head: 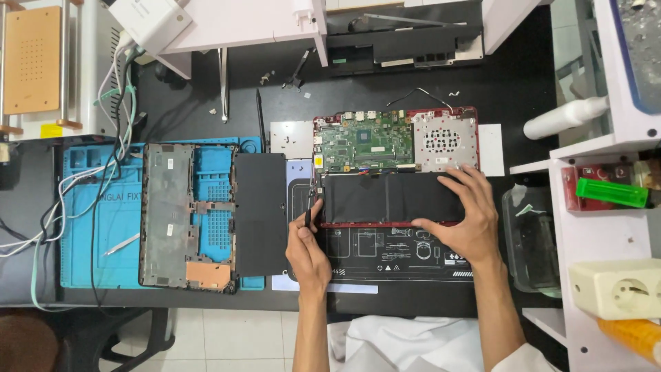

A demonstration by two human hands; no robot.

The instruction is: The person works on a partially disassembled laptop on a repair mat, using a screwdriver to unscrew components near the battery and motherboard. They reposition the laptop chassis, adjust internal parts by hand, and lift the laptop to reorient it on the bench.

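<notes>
Left-hand fingers (311, 219) pinched a thin dark tool (308, 218) at the black flat battery's (392, 198) left edge; right hand (463, 219) lay spread flat on it, centre frame. Judged step: prying the battery from the red-rimmed opened laptop (396, 141). Removed grey bottom cover (180, 215) sat centre-left, not obstructing.

The right hand (463, 219) covers part of the battery (389, 198); the tool tip under the left hand (308, 253) is too small to tell.
</notes>
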